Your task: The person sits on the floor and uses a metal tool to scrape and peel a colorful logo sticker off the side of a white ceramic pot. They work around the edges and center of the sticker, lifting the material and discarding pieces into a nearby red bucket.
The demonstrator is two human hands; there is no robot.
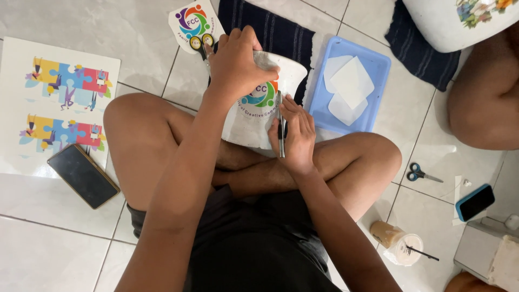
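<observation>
On the tiled floor (146,48) between my crossed legs stands a white pot (254,116) with a round, many-coloured sticker on its side. My left hand (235,62) is curled over the pot's rim, fingers closed on its edge. My right hand (296,135) lies against the pot's side, closed round a thin metal tool (280,127) that points up along the sticker; whether it is a blade or tweezers I cannot tell. Just beyond the pot lie yellow-handled scissors (203,44) on a dark striped cloth (270,30). To its right is a blue tray (378,70) holding pale backing sheets. At my left lie a sheet of puzzle stickers (54,97) and a dark phone (82,176); at my right, blue scissors (421,173) and a lidded drink cup (397,243).
</observation>
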